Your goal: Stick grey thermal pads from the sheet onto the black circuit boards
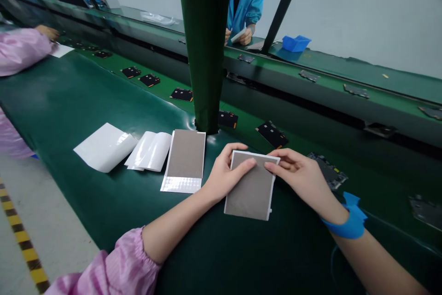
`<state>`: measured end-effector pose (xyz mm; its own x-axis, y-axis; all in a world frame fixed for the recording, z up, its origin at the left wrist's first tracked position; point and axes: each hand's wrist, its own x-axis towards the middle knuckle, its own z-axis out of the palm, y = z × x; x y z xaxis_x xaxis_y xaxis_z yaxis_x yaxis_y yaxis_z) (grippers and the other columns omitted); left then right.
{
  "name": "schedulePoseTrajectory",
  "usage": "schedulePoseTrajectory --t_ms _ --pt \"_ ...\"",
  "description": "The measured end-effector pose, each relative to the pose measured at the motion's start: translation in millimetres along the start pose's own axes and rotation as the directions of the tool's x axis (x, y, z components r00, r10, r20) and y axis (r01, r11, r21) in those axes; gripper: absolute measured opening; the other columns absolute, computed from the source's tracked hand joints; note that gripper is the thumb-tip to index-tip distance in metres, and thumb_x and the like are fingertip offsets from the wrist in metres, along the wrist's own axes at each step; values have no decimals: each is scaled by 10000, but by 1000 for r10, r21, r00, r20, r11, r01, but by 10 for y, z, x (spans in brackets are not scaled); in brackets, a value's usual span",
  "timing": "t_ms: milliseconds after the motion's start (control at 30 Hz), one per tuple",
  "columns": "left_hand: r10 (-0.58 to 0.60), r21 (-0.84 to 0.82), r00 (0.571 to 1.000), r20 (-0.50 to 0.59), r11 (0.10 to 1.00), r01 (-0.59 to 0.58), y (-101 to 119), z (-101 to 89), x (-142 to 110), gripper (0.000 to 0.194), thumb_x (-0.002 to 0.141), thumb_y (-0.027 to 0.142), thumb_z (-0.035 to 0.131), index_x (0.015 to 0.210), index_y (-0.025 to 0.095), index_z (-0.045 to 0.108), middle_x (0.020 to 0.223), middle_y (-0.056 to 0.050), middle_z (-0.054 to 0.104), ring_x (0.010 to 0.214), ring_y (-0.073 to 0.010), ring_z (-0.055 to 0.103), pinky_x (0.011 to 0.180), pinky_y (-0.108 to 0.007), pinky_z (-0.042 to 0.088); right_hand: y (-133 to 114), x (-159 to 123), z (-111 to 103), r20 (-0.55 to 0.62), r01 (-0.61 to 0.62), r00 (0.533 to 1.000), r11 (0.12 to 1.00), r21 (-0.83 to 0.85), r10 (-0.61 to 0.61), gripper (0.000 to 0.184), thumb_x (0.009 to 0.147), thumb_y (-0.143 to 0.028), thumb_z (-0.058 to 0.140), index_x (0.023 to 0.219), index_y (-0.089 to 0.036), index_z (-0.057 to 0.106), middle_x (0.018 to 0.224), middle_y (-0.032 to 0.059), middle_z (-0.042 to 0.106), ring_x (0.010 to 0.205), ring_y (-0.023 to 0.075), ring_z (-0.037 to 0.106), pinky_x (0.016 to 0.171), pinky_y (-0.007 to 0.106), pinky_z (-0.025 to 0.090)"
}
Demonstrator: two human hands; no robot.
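Observation:
Between my two hands is a sheet of grey-brown pads with a white border, tilted up above the green bench mat. My left hand grips its upper left side, thumb lying across the front. At the upper right corner my right hand pinches the sheet between thumb and fingers, which are partly hidden behind it. A blue wrist strap circles my right wrist. To the left lies a similar grey-brown sheet with a shiny patterned strip along its lower end. Beside it rest curled glossy white sheets.
Another white sheet lies further left on the green mat. Black circuit boards line the green conveyor beyond. A green post rises ahead. Opposite, a person in blue holds something white near a blue bin. A pink sleeve reaches in at left.

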<state>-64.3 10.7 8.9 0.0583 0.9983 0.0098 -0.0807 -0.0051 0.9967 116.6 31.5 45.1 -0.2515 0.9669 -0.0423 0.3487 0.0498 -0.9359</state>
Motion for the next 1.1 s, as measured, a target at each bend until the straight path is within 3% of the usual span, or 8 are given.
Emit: schedulePoseTrajectory --t_ms 100,233,433,667,900,1100 --pt "45 22 999 20 999 -46 33 4 1 337 757 373 718 1029 211 603 932 -32 672 793 -163 630 661 -255 500 2 -40 -26 -59 69 996 997 15 -68 332 711 -485 745 875 -207 667 866 59 696 780 238 684 635 354 601" --pt "118 62 992 -40 991 -115 49 2 -5 169 756 338 728 814 186 683 828 -32 696 746 -153 642 671 -258 512 -29 -97 -44 -104 188 972 966 -178 -209 243 762 -462 708 802 -223 701 811 42 685 709 208 660 588 322 567" --pt "155 108 985 -70 983 -147 86 -2 -29 166 726 344 757 715 187 704 725 -22 704 667 -150 640 633 -262 514 -88 -145 -78 -81 272 942 881 -388 -327 166 836 -407 645 771 -276 725 750 14 692 668 194 633 556 305 501" --pt "135 107 988 -77 986 -126 86 -6 -23 209 712 370 762 643 186 690 667 -17 691 629 -150 628 612 -266 510 -85 -142 -78 -53 255 953 882 -396 -299 210 840 -439 627 748 -280 728 705 14 690 609 191 623 476 293 458" --pt "162 97 987 15 982 -163 117 -38 -23 233 827 401 625 832 191 726 808 -41 731 714 -162 652 631 -256 511 -150 -120 -109 -87 225 958 905 -362 -273 254 816 -495 633 693 -287 711 675 13 689 601 202 629 502 313 488" --pt "225 180 973 -42 960 -215 111 -29 -44 253 848 371 592 710 203 721 728 -21 725 662 -152 646 619 -253 499 -153 -123 -108 -45 238 961 900 -364 -272 292 818 -527 622 686 -283 712 656 13 684 579 192 620 472 298 472"
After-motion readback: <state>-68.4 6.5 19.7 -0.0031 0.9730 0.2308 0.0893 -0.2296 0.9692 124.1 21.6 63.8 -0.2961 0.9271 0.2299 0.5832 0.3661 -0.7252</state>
